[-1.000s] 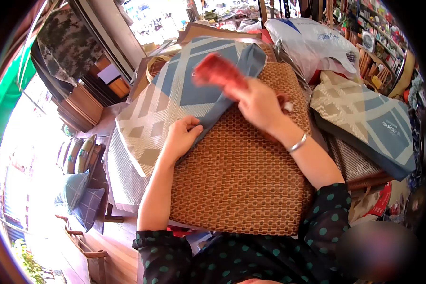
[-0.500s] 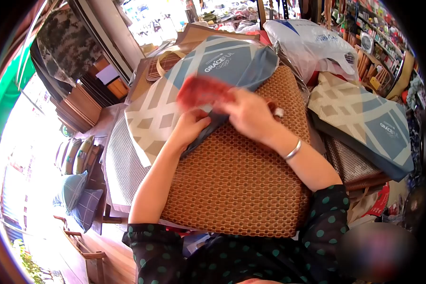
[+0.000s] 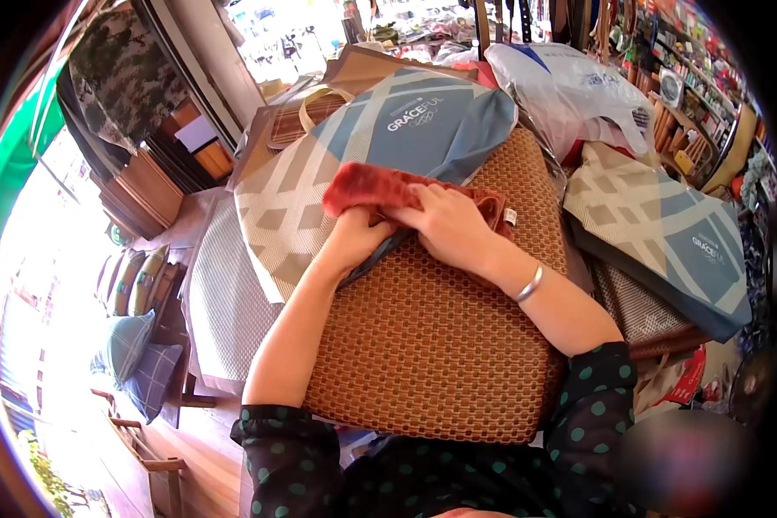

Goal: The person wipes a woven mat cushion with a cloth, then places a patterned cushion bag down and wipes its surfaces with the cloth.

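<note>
A soft rust-red cloth [image 3: 367, 187], its kind unclear, lies bunched lengthwise above the woven brown mat [image 3: 432, 345], with a small white tag at its right end. My left hand [image 3: 359, 237] grips its left part from below, fingers curled under it. On the cloth's middle rests my right hand [image 3: 445, 223], fingers bent and pressed around the fabric; a silver bangle is on that wrist. Just behind the cloth spreads a blue and beige bag [image 3: 432, 142] printed "GRACEFUL".
A second blue and beige bag [image 3: 665, 233] lies at the right, below a white plastic bag [image 3: 570, 91]. Silver-grey mats [image 3: 224, 293] are at the left, with cushions [image 3: 151, 380] beyond them. Shelves of goods [image 3: 708, 86] stand at the back right.
The red cloth, blurred before, is now sharp and lies lower, stretching farther right under my right hand. My right hand has come down and my left hand has moved slightly right.
</note>
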`<state>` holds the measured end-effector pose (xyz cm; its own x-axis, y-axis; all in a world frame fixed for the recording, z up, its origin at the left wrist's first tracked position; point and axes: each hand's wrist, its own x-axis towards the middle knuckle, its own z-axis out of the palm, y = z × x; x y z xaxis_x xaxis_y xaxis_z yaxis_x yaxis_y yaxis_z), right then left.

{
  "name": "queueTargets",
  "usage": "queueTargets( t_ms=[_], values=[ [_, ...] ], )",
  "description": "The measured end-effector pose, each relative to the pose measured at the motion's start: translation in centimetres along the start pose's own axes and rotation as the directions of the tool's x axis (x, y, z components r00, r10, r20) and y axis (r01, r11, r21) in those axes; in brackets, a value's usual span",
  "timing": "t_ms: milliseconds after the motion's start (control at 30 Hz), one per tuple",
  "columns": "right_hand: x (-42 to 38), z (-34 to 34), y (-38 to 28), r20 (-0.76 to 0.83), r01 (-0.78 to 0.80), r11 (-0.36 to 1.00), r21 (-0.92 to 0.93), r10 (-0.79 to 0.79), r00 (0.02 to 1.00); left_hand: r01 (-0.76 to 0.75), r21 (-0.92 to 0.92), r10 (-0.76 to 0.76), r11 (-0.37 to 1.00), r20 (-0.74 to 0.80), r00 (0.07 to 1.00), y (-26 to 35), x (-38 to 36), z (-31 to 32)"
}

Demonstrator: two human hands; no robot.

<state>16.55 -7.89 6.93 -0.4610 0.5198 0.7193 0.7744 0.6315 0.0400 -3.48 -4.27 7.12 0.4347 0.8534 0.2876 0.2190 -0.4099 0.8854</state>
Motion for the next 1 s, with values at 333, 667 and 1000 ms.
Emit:
queueTargets(
  t_ms=[333, 667, 1000],
  values=[
    [-0.3, -0.4, 5.8, -0.021, -0.338, 0.933, -0.119, 0.338, 0.941, 0.017, 0.815, -0.120, 0.579, 0.064, 0.991, 5.7, -6.0, -2.7],
    [0.5, 0.3, 2.5, 0.087, -0.157, 0.985, -0.071, 0.163, 0.983, 0.216, 0.154, -0.241, 0.964, 0.163, 0.957, 1.5, -2.4, -6.2],
    [0.2, -1.1, -3.0, 0.053, 0.082, 0.985, 0.152, -0.091, 0.994, -0.184, -0.199, 0.174, 0.963, -0.067, 0.982, -0.7, -3.0, -2.0]
  ],
)
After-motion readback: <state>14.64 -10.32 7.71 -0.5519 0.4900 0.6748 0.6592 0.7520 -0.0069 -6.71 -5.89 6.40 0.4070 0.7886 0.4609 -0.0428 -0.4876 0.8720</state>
